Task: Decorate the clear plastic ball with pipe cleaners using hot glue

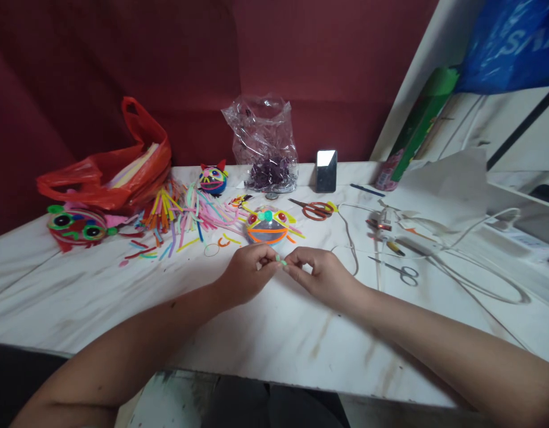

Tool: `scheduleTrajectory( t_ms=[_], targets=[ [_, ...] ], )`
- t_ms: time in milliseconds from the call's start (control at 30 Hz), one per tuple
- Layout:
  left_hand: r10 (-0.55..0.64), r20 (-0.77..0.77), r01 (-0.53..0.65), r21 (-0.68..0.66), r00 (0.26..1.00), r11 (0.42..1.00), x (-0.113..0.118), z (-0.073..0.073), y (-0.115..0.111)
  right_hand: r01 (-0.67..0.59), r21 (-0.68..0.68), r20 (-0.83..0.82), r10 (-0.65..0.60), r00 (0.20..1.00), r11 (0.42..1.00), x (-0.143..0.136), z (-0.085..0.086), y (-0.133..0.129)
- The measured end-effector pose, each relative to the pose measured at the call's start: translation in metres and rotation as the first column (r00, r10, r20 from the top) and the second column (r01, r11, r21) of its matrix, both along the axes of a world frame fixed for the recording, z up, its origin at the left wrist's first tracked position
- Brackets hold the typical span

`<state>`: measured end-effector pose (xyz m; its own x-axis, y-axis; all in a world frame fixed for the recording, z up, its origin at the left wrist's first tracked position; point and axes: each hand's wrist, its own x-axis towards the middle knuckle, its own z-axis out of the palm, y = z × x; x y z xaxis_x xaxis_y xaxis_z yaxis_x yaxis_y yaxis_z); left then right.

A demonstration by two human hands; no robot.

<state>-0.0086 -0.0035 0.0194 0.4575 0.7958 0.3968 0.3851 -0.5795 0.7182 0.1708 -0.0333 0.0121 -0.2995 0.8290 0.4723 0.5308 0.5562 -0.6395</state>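
Observation:
My left hand (251,270) and my right hand (319,273) meet above the marble-patterned table, fingertips pinched on a small light green piece (281,260) between them. Just beyond the fingers sits a round clear ornament (268,229) with red eyes, a green nose, yellow ears and orange strips. To its left lie loose colored pipe cleaner pieces (171,238) and a thin ring (212,249). Bundles of pastel pipe cleaners (207,208) spread behind them.
Left: red plastic bag (144,172), decorated figure (75,226). Back: blue cat-faced ball (213,180), clear bag (269,154), phone (326,172). Right: orange-handled scissors (316,210), glue gun (383,220) with cables, small metal scissors (405,273), blue pen (367,190).

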Motion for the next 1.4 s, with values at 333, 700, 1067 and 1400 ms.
scheduleTrajectory(
  t_ms=[333, 700, 1067, 1400],
  targets=[
    [-0.117, 0.069, 0.135, -0.371, 0.991, 0.919, 0.0, -0.001, 0.006, -0.224, 0.484, 0.215, 0.133, 0.968, 0.846, 0.01, -0.004, 0.013],
    [-0.052, 0.203, 0.14, -0.451, 0.978, 0.882, -0.001, 0.008, 0.001, -0.035, 0.491, 0.035, 0.02, 0.999, 0.871, 0.007, -0.009, 0.009],
    [-0.139, 0.256, 0.261, -0.54, 0.957, 0.8, -0.001, -0.001, 0.008, -0.223, 0.503, 0.076, 0.214, 0.974, 0.835, 0.009, -0.001, 0.011],
    [-0.057, 0.463, 0.302, -0.475, 0.885, 0.827, -0.002, -0.006, 0.005, -0.093, 0.543, -0.01, 0.117, 0.993, 0.835, -0.001, -0.011, 0.003]
  ],
)
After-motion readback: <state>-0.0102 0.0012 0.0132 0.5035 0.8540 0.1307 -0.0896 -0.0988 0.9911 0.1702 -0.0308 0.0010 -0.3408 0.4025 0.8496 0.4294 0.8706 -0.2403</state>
